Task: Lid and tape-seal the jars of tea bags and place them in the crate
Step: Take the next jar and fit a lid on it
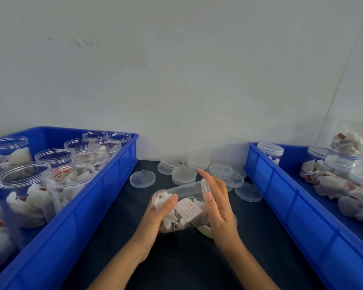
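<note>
A clear plastic jar of tea bags (183, 208) lies tilted on its side above the dark table, its lidded end pointing up and to the right. My left hand (158, 214) grips the jar's base end from below, thumb on top. My right hand (217, 204) lies against the lid end with fingers straight, thumb touching the lid's rim. A roll of tape (204, 230) peeks out on the table under my right hand. The left blue crate (105, 191) holds several open jars of tea bags (27, 191). The right blue crate (281, 197) holds lidded jars (269, 152).
Several loose clear lids (142, 179) lie on the dark table between the crates, near the white wall. Some are stacked (198, 162). A lidded jar (349, 141) sits atop others in the right crate. Both crates' walls flank my hands closely.
</note>
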{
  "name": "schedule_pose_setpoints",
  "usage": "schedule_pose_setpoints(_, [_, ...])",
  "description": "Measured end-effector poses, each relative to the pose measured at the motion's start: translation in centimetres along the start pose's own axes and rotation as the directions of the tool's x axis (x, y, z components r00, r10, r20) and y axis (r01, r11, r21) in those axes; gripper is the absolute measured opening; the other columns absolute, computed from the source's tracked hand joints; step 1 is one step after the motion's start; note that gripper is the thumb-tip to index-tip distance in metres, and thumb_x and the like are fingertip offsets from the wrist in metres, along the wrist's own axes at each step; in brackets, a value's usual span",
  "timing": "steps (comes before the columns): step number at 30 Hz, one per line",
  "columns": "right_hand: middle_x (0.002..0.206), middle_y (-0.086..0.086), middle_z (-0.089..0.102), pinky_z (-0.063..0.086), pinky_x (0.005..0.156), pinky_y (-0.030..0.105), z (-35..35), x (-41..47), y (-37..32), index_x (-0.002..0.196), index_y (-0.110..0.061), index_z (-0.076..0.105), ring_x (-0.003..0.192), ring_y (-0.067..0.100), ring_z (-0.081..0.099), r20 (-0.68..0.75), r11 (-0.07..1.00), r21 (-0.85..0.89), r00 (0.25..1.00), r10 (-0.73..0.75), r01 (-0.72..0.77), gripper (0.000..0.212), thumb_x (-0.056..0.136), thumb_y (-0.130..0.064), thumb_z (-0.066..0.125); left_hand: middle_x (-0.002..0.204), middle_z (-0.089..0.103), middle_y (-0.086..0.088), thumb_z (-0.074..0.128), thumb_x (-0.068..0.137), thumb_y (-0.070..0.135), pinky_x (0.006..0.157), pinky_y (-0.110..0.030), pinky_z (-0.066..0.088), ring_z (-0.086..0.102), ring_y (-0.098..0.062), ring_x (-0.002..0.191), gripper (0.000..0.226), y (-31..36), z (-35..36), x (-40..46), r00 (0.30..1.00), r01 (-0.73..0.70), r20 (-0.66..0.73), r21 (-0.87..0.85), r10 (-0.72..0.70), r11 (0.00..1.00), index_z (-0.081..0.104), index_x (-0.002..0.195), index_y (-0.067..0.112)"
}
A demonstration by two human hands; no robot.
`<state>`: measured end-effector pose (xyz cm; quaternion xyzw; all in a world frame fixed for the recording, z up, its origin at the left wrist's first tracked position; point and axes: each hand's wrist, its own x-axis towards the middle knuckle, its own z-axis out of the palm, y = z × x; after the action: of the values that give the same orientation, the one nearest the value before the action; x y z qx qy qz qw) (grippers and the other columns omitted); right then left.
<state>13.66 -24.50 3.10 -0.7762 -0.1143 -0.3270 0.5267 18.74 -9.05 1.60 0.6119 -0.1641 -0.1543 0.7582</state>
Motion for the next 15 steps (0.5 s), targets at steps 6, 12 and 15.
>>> schedule_pose_setpoints(6, [0.136,-0.021,0.05,0.041,0.108,0.044,-0.3,0.3,-0.7,0.131,-0.047,0.05,0.128,0.008,0.048,-0.055,0.934,0.244,0.958,0.282,-0.261,0.04,0.092,-0.05,0.039,0.109,0.062,0.022,0.086,0.061,0.04,0.073,-0.026,0.058,0.064,-0.009,0.108,0.085,-0.3,0.8,-0.2,0.95,-0.312,0.015,0.103,0.313,0.944,0.035,0.129,0.042])
schedule_pose_setpoints(12, [0.125,0.002,0.065,0.049,0.097,0.052,-0.8,0.3,-1.0,0.126,-0.045,0.052,0.111,0.03,0.063,0.197,0.701,0.452,0.828,0.525,-0.552,0.04,0.088,-0.055,0.046,0.12,0.054,0.018,0.087,0.059,0.045,0.074,-0.026,0.057,0.062,-0.004,0.106,0.085,-0.6,0.3,0.0,0.932,-0.347,-0.032,0.212,0.361,0.913,0.038,0.129,0.047])
schedule_pose_setpoints(15, [0.147,-0.016,0.041,0.037,0.11,0.036,-1.0,-0.2,-1.1,0.137,-0.053,0.036,0.134,0.012,0.043,0.272,0.806,0.383,0.889,0.369,-0.452,0.05,0.089,-0.053,0.051,0.121,0.063,-0.002,0.08,0.064,0.039,0.072,-0.031,0.057,0.069,-0.01,0.096,0.07,-0.4,0.0,0.4,0.985,-0.144,-0.095,0.008,0.144,0.99,0.047,0.126,0.035])
